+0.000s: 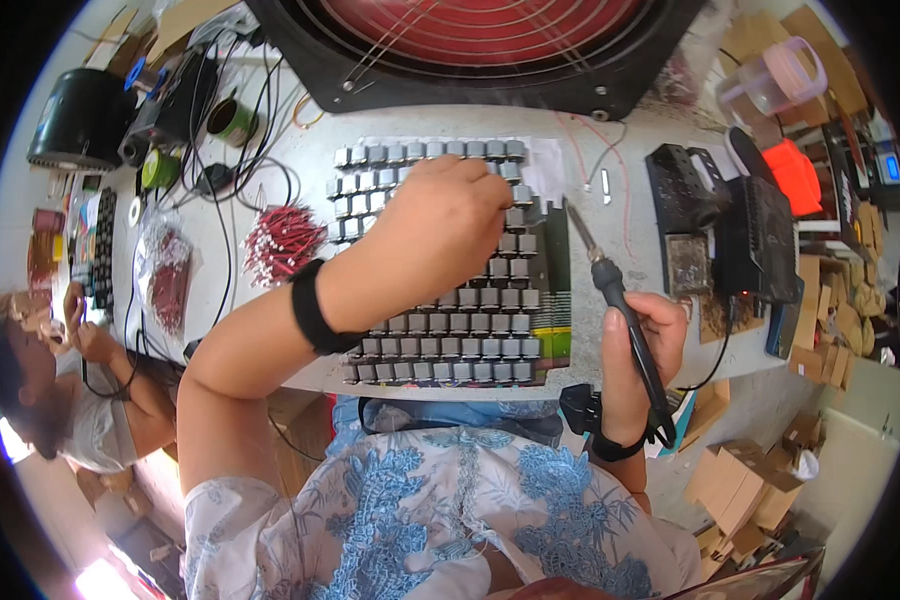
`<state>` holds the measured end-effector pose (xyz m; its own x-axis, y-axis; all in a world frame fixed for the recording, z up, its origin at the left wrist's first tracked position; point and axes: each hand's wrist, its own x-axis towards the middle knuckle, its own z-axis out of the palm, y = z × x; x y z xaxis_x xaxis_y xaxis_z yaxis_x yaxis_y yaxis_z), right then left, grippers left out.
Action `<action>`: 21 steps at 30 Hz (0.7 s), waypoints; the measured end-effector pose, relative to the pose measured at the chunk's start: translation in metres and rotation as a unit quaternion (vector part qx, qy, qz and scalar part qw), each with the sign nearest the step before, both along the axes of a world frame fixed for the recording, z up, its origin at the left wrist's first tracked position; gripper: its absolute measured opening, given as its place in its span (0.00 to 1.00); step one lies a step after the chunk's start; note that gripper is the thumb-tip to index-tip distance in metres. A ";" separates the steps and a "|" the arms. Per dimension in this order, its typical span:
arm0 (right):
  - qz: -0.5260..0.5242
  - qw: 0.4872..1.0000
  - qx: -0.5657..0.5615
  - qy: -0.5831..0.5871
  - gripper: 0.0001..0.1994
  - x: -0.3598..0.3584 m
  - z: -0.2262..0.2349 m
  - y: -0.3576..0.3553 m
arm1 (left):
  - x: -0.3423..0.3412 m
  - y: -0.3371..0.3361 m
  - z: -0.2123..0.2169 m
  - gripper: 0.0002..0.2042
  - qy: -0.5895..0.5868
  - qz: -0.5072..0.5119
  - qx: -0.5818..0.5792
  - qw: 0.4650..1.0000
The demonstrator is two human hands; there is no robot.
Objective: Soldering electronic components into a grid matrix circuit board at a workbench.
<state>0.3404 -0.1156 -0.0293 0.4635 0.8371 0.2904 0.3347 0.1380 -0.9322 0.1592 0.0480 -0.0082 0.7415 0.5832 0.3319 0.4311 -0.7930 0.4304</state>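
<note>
Overhead, a pale grey worktable [610,150] fills the middle of the view, cluttered at both ends. Person seated at its near edge, patterned blue-and-white top.

Left hand [450,225]: reaches far over a tray of small grey block components [470,325] set in tight rows, near centre of the table. Fingers curled down onto the blocks at the tray's far right part; whether they pinch one, cannot tell. Black band on that wrist.

Right hand [645,340]: closed round the black handle of a soldering iron [610,285], tip pointing far and left, just right of the tray, held above the table near its near edge. Cord trails off toward the body.

Surface, left side: bundle of red-tipped wires [282,240], a clear bag of red parts, green spools, black cables, a black cylinder [75,120] at the far left.

Surface, right side: black soldering station [760,235] with a stand beside it, an orange object further right.

Far edge: large black-framed fan [480,45] with red interior and wire grille.

Room: cardboard scraps [745,485] on the floor at the right; another person [80,400] sits low at the left, hands at their own work.
</note>
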 end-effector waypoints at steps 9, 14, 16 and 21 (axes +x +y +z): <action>0.098 0.977 0.177 -0.071 0.17 -0.020 0.010 -0.007 | -0.019 -0.082 0.051 0.11 -0.023 -0.037 0.052 0.998; 0.130 0.956 0.234 -0.123 0.19 -0.043 0.020 -0.027 | -0.025 -0.135 0.050 0.09 -0.036 -0.055 -0.002 0.998; 0.148 0.952 0.237 -0.126 0.19 -0.048 0.020 -0.042 | -0.031 -0.151 0.050 0.08 -0.042 -0.054 -0.007 0.998; 0.187 0.934 0.268 -0.144 0.18 -0.059 0.035 -0.079 | -0.050 -0.191 0.042 0.09 -0.115 -0.039 -0.032 0.992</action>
<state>0.2810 -0.1947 0.0057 0.0064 0.6237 0.7817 0.3961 0.7162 -0.5746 0.1094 -0.1432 0.0339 0.6944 0.5525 0.4610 0.2547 -0.7880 0.5606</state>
